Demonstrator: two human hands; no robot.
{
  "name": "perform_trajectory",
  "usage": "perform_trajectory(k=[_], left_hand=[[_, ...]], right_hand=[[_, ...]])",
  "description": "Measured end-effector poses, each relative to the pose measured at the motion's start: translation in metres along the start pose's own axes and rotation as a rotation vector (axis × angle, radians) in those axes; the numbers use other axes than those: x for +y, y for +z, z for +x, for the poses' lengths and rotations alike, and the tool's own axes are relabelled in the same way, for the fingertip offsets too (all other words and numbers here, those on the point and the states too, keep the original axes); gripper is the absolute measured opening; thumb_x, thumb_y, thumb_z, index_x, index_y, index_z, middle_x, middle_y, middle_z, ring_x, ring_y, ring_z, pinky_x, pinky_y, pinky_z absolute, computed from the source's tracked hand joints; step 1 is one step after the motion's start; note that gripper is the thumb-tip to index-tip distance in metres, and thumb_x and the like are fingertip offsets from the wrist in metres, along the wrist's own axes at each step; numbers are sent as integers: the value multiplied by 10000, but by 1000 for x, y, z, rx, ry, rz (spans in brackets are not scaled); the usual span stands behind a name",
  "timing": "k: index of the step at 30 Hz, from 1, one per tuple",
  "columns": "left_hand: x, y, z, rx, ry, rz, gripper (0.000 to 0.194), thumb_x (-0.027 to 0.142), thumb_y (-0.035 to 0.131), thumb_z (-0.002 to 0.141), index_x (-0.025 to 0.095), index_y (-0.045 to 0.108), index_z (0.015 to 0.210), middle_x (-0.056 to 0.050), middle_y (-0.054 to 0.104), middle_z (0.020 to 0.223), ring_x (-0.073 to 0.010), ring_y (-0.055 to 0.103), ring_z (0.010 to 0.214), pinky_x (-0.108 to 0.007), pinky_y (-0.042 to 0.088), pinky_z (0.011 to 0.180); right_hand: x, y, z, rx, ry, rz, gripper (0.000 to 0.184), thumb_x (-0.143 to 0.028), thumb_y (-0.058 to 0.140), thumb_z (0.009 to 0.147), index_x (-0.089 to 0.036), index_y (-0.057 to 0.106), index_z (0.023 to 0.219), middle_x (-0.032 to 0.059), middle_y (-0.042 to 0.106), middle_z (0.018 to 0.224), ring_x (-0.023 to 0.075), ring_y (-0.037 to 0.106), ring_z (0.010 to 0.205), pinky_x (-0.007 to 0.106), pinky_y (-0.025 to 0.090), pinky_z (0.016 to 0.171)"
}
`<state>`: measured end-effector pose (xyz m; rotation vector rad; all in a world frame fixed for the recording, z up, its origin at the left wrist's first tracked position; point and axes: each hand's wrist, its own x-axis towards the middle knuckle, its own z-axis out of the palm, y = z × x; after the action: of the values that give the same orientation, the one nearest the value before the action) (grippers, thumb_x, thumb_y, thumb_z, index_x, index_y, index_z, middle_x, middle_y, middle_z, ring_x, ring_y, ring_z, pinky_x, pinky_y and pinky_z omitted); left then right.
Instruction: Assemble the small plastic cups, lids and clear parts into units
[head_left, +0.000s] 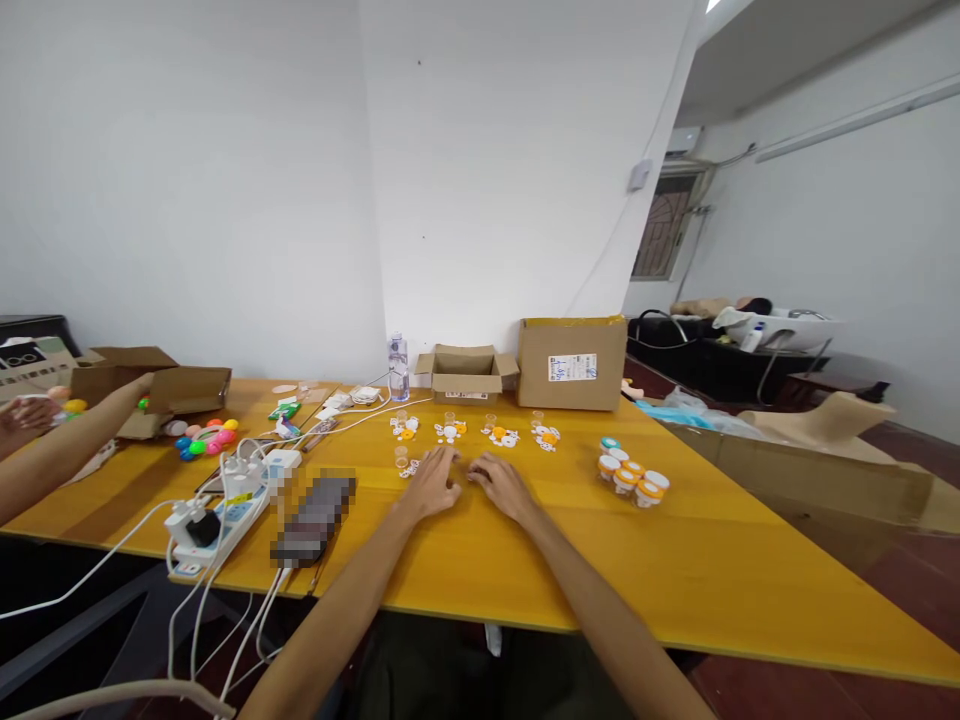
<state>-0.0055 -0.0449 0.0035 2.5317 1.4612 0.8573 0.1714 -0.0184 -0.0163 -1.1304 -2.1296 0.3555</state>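
Observation:
My left hand [433, 484] rests on the yellow wooden table [480, 560], its thumb apart from the loosely bent fingers. Beside it are a small clear cup [401, 457] and some little white pieces [409, 469], partly hidden by the hand. Just to the right lies my right hand [501, 484], fingers bent loosely toward the left one; neither hand visibly holds anything. Beyond them stand several more clear cups [450, 420], each beside a small pile of white and orange pieces [500, 436]. Filled jars with orange and white lids [649, 489] are grouped at the right.
An open cardboard box [469, 384], a large closed carton [572, 365] and a water bottle [398, 366] line the wall. A phone [313, 522], power strip [236, 515] and cables lie left. Another person's arm [82, 440] reaches toward a box by coloured balls [206, 438].

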Motion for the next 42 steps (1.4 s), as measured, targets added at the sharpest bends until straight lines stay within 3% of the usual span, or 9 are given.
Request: perform_trajectory(k=[14, 42], left_hand=[[0, 9, 2, 11, 5, 32, 33, 238, 554, 846, 215, 578, 842, -57, 632, 915, -239, 538, 966, -375, 373, 890], [4, 3, 6, 17, -5, 39, 64, 189, 561, 810, 218, 598, 767, -61, 642, 852, -253, 547, 938, -376, 380, 825]], right_hand=[[-10, 6, 1, 31, 13, 348, 152, -273, 530, 801, -216, 647, 724, 20, 694, 739, 190, 622, 710, 301, 480, 706], [-11, 10, 3, 49, 63, 232, 115, -202, 563, 799, -215, 653, 729, 26, 708, 766, 179, 636, 728, 278, 471, 705]])
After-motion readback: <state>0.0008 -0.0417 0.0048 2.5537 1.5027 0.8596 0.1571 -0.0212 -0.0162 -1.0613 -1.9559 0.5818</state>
